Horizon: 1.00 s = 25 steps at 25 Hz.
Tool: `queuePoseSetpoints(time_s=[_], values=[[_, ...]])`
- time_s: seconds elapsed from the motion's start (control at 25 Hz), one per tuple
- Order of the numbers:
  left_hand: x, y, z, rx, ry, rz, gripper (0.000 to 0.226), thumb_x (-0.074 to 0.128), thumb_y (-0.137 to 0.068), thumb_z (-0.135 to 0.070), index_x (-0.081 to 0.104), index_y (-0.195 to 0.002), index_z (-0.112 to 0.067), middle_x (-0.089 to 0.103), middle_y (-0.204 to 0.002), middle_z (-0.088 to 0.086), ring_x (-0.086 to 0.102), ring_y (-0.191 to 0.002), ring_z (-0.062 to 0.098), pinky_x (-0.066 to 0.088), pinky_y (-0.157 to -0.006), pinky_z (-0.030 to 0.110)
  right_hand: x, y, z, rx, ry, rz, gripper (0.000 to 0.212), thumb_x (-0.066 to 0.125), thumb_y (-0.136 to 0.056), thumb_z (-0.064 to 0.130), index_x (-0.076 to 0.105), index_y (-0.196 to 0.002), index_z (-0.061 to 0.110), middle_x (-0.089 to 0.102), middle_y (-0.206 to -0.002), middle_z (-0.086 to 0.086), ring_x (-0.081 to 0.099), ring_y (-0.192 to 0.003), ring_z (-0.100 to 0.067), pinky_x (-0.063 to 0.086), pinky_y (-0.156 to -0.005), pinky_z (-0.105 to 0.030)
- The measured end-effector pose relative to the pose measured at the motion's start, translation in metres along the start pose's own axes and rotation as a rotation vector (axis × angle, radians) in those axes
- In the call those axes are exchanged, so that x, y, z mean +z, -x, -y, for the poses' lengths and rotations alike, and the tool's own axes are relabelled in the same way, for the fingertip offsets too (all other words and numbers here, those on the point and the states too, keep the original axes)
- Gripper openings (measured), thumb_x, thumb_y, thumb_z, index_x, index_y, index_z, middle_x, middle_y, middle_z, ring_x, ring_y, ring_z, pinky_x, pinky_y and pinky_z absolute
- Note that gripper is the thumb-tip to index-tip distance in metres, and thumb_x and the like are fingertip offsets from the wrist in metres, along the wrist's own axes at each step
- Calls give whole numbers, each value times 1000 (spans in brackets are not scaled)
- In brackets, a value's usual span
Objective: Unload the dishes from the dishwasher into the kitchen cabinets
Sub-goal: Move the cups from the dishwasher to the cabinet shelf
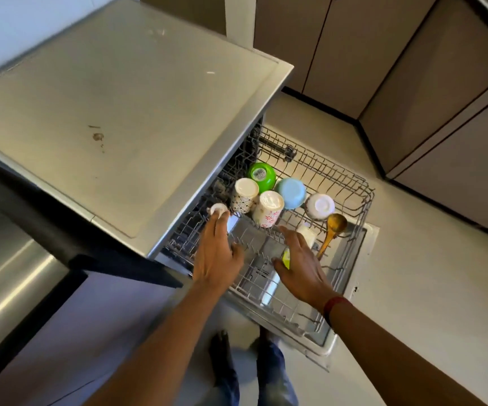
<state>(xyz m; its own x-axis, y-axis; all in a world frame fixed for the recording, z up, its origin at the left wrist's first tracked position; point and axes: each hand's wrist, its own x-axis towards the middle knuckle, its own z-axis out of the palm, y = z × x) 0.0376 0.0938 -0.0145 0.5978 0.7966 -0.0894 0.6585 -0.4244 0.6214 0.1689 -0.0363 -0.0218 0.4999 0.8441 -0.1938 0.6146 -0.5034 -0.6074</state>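
Rack (351, 183) pulled out over open door, dishes all upside down. Left hand (216, 253) reaching far-left, fingertips touching small white cup (218, 210) tucked under counter edge; fingers not yet closed round it. Right hand (301, 265) open, spread over near rack, holding nothing; green thing beneath palm unclear.

Risks:
- cup knocks counter lip on lifting
- wet cup slips from fingertip hold
- sleeveless arm brushes mugs (267, 212), toppling them
- spoon (332, 230) catches in wires
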Motion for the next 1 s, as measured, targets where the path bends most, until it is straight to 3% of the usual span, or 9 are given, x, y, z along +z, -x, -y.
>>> queuePoseSetpoints(time_s=[0.16, 0.4, 0.6, 0.72, 0.88, 1.0], values=[[27, -32, 9, -130, 59, 4, 72, 67, -85, -12, 30, -146, -12, 35, -151, 12, 40, -135, 27, 31, -100, 25, 19, -29, -19, 48, -37, 50, 72, 62, -88, 15, 23, -148, 19, 37, -148, -8, 44, -131, -25, 41, -100, -31], [58, -60, 31, -300, 62, -16, 68, 63, -87, -16, 30, -147, -17, 38, -148, 10, 38, -134, 27, 38, -100, 35, 33, -73, -39, 49, -38, 120, 68, 61, -88, 15, 26, -147, 19, 38, -146, -10, 46, -128, -28, 43, -100, -35], [85, -105, 57, -371, 41, -27, 69, 68, -84, -15, 35, -145, -14, 44, -143, 13, 45, -128, 29, 44, -96, 36, 44, -124, -55, 88, -10, -7, 67, 67, -85, 19, 34, -143, 9, 40, -142, -14, 45, -126, -32, 40, -101, -35], [100, -136, 75, -388, -38, -16, 76, 74, -81, -19, 35, -145, -12, 39, -147, 15, 40, -133, 32, 44, -98, 37, 51, -158, -73, 213, -16, -57, 83, 74, -80, 32, 29, -147, 11, 35, -145, -15, 35, -132, -34, 33, -108, -40], [122, -161, 99, -468, -144, 54, 94, 79, -76, -29, 23, -151, -13, 21, -157, 15, 18, -144, 36, 34, -112, 48, 58, -194, -87, 295, 17, 64, 100, 79, -73, 41, 21, -149, 11, 37, -141, -18, 38, -128, -37, 35, -103, -42], [137, -167, 113, -474, -182, 64, 101, 80, -74, -32, 19, -152, -12, 21, -157, 16, 17, -144, 36, 21, -117, 47, 66, -204, -92, 274, 42, 109, 99, 82, -69, 39, 25, -145, 11, 42, -132, -18, 45, -120, -39, 41, -95, -42]])
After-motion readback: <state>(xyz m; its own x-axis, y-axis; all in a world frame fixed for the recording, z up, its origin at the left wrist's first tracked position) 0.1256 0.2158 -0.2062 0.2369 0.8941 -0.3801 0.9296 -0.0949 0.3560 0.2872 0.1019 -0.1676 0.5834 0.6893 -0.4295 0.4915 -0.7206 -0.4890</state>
